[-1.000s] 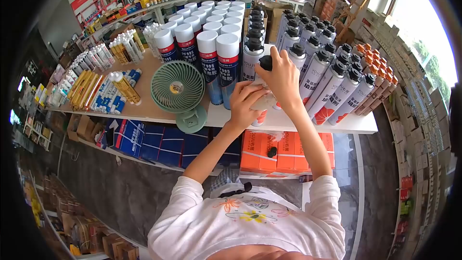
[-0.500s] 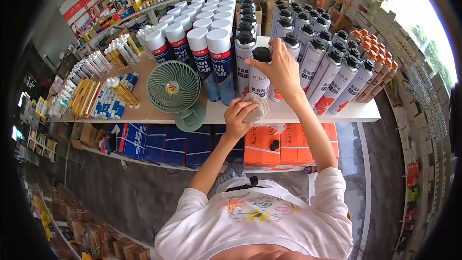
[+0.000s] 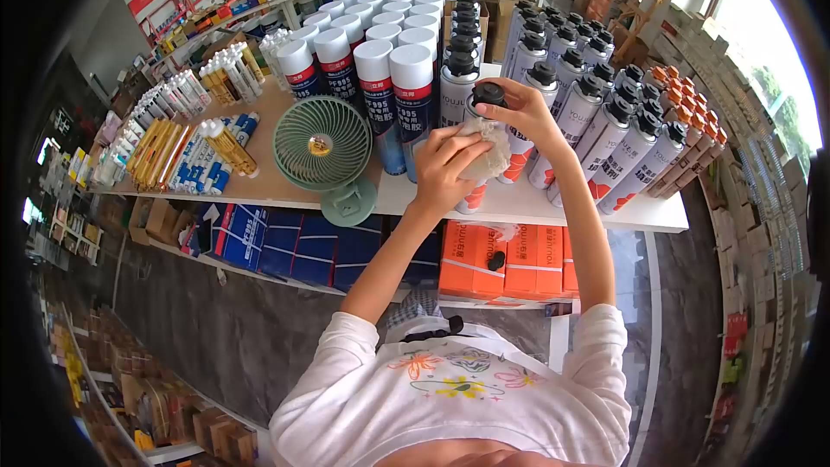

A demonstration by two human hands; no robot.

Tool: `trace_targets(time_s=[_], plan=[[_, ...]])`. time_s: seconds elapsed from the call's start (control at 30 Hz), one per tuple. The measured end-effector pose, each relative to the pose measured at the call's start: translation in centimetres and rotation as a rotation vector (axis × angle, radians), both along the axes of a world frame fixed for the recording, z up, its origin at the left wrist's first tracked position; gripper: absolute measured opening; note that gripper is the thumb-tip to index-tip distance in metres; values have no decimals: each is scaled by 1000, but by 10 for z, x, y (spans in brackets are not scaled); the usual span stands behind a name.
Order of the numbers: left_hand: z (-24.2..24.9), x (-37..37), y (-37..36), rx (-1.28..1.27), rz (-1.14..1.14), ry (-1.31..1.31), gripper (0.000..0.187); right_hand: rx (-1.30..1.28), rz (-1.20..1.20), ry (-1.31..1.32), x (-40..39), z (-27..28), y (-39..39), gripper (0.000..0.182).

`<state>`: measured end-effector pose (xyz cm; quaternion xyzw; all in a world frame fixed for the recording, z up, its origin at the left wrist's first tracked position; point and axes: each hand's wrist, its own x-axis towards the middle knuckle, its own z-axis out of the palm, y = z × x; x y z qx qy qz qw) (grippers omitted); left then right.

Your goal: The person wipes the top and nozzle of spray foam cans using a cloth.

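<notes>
A silver-grey aerosol can (image 3: 472, 198) with a black cap stands tilted slightly at the front of the white table. My right hand (image 3: 530, 112) grips it at the top, thumb against the black cap. My left hand (image 3: 451, 159) is closed on a crumpled beige cloth (image 3: 489, 145) and presses it on the can's upper side, hiding most of its label. Just left of my hands are tall blue cans (image 3: 410, 95) with white caps. More silver-grey cans (image 3: 596, 143) with black caps stand to the right.
A green desk fan (image 3: 318, 145) stands left of the cans. Sealant tubes (image 3: 226, 149) lie further left on the table. Brown-capped tubes (image 3: 692, 134) line the right end. Below, a shelf holds blue boxes (image 3: 277, 246) and orange boxes (image 3: 471, 259).
My right hand has closed onto the top of the can. My left hand has moved up and right, bringing the cloth onto the can. The view has shifted slightly.
</notes>
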<state>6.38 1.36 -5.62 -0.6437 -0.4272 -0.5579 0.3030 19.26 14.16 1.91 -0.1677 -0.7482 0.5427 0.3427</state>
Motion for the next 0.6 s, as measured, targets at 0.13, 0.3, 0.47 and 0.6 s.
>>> trace_targets(time_s=[0.13,0.3,0.47,0.6], plan=[[-83,-8,-12,-180,-21,36,47,-5,-52,2,-5,-3,-5,50],[-74,-4,-20,-244,-53,-16,52,-30,-180,-10,-9,-7,-17,45],[7,11,-11,-37,65,-32,49,304,-507,-22,-17,-3,-50,45],[-41,5,-17,-111,87,113,48,352,-527,-1,-20,-6,-49,46]])
